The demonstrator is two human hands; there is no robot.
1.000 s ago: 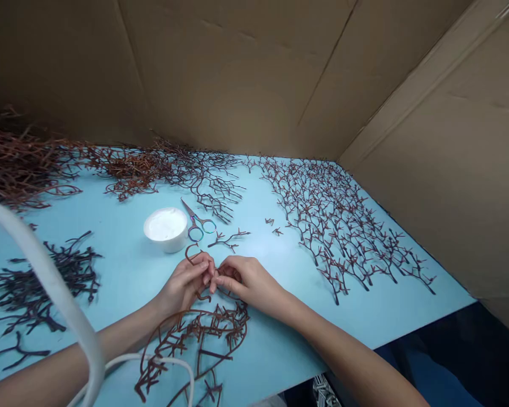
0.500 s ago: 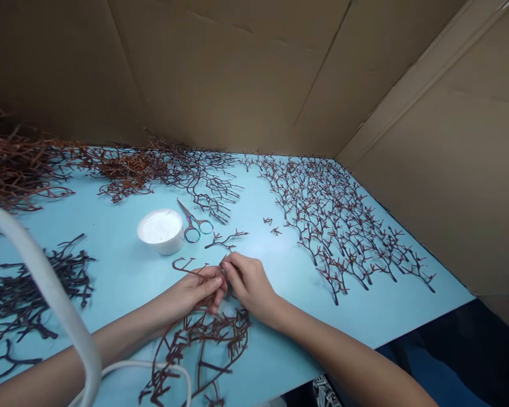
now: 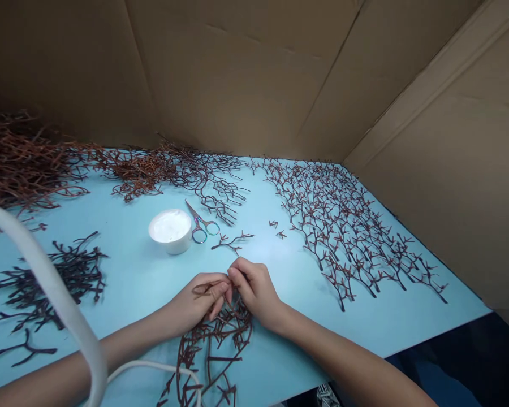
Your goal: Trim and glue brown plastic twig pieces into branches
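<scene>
My left hand (image 3: 199, 299) and my right hand (image 3: 254, 292) meet at the fingertips above the pale blue table (image 3: 127, 226). A thin reddish-brown branched twig (image 3: 207, 287) lies across my left fingers, and my right fingertips pinch near its end. Directly below both hands lies a large assembled branch structure (image 3: 214, 353) of the same brown material, and it seems to touch my fingers. Its join to the held twig is hidden by my fingers. A small loose branch (image 3: 231, 242) lies just beyond my hands.
A white tub of white paste (image 3: 170, 230) and small scissors (image 3: 202, 226) sit beyond my hands. Rows of branches (image 3: 348, 237) cover the right side, with dark (image 3: 55, 282) and brown (image 3: 21, 158) heaps at left. A white cable (image 3: 51, 277) crosses the left foreground. Cardboard walls (image 3: 237, 73) rise behind.
My hands have drawn closer together, and the twig that stuck out past my left hand now lies along my fingers. The view has shifted slightly.
</scene>
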